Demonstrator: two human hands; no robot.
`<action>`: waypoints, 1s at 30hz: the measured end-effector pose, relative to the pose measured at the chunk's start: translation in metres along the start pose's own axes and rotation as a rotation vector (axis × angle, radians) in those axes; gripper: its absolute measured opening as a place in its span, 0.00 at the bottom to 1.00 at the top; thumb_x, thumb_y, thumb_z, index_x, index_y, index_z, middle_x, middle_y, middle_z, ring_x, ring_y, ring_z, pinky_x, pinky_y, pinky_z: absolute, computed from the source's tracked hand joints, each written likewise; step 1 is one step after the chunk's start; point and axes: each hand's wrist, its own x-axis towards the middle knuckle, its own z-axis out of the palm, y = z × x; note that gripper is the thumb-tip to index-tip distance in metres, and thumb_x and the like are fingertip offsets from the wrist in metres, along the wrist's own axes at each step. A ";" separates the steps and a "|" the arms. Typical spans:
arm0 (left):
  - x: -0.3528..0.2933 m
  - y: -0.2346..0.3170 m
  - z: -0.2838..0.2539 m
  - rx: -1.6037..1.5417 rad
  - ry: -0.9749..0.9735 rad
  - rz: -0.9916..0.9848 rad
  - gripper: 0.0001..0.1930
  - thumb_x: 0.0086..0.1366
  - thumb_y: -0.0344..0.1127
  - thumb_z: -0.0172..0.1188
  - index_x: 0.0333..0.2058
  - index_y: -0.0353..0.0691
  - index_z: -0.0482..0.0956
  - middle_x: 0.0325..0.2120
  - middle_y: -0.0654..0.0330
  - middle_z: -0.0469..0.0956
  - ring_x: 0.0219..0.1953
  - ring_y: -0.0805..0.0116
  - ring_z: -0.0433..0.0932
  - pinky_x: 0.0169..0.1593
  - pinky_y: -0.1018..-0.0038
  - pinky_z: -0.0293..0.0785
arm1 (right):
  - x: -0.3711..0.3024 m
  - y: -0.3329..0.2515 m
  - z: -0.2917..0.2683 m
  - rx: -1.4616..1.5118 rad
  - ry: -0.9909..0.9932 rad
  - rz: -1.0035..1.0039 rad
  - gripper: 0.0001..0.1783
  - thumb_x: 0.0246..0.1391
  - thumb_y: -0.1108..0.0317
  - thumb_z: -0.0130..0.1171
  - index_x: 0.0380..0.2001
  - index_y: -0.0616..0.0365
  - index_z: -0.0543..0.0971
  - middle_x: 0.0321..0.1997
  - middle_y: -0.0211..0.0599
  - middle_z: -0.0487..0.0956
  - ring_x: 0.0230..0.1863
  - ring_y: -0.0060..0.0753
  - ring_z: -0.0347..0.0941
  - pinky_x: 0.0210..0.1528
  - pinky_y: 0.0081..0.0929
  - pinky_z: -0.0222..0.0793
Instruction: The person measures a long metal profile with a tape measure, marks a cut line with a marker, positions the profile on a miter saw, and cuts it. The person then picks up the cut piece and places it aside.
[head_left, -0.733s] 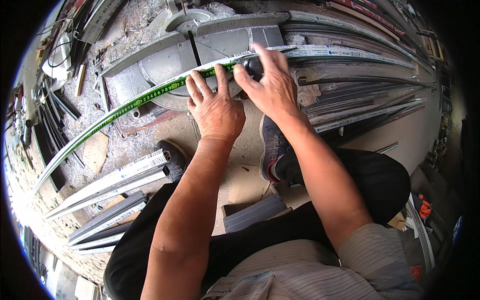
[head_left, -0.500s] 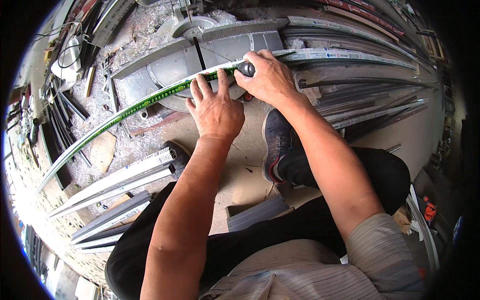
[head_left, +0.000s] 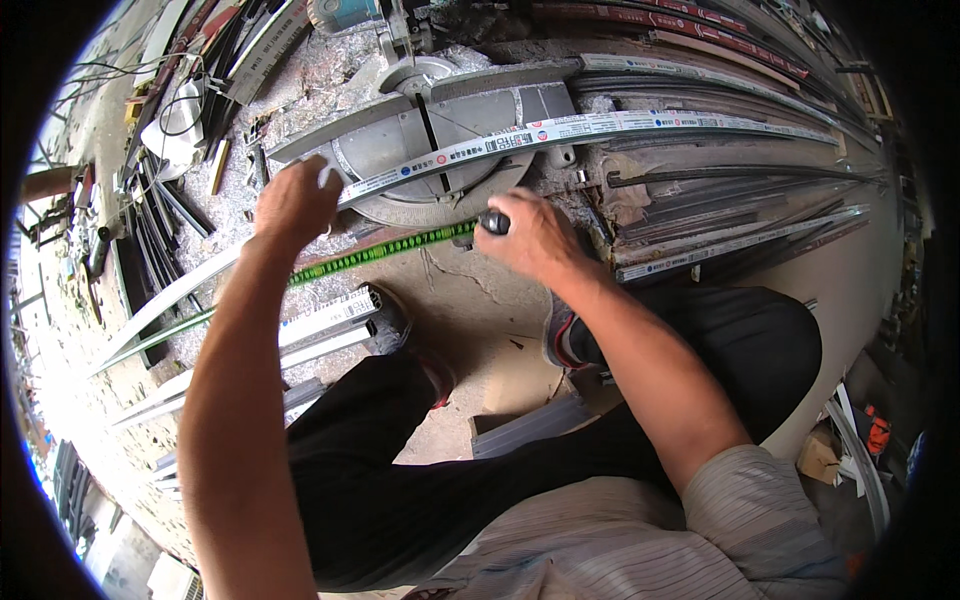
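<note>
My right hand (head_left: 535, 238) is closed around a dark rounded tape measure (head_left: 494, 222). Its green tape (head_left: 390, 247) runs out leftward, below and apart from a long white profile strip (head_left: 470, 153) with printed film on it. That strip lies across the grey metal table of a mitre saw (head_left: 385, 150). On the strip's left part, my left hand (head_left: 297, 203) has its fingers and thumb curled round it; the hand is slightly blurred. My left forearm hides part of the tape, whose far end runs toward the left rim.
Several long profiles (head_left: 720, 125) lie at the right. Wrapped white profiles (head_left: 325, 320) rest by my left shoe (head_left: 388, 318). Dark strips (head_left: 165, 200) and a white container (head_left: 178, 118) are at the left. A grey channel piece (head_left: 530, 428) sits between my legs.
My left hand has left the tape, moved left and closed on the profile strip. My right hand has brought the tape measure nearer to me, off the strip.
</note>
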 end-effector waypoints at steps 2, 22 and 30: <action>-0.009 -0.036 -0.009 0.063 -0.015 0.059 0.22 0.77 0.50 0.51 0.53 0.40 0.84 0.45 0.42 0.86 0.47 0.45 0.85 0.56 0.52 0.78 | -0.015 -0.003 0.017 -0.003 -0.027 0.019 0.20 0.52 0.56 0.72 0.43 0.59 0.86 0.45 0.47 0.85 0.44 0.50 0.84 0.47 0.43 0.81; -0.020 -0.165 0.030 -0.369 -0.256 -0.026 0.25 0.78 0.54 0.56 0.55 0.36 0.83 0.39 0.49 0.84 0.43 0.57 0.81 0.52 0.62 0.75 | -0.059 0.038 0.108 -0.002 -0.214 0.094 0.32 0.58 0.47 0.67 0.60 0.56 0.80 0.59 0.48 0.80 0.57 0.58 0.80 0.58 0.48 0.77; -0.009 -0.169 0.023 -0.356 -0.332 0.020 0.19 0.77 0.48 0.57 0.43 0.34 0.82 0.29 0.54 0.78 0.34 0.62 0.74 0.42 0.64 0.71 | -0.012 0.046 0.034 -0.026 -0.007 0.500 0.28 0.65 0.39 0.56 0.38 0.56 0.83 0.33 0.48 0.86 0.39 0.55 0.85 0.43 0.48 0.78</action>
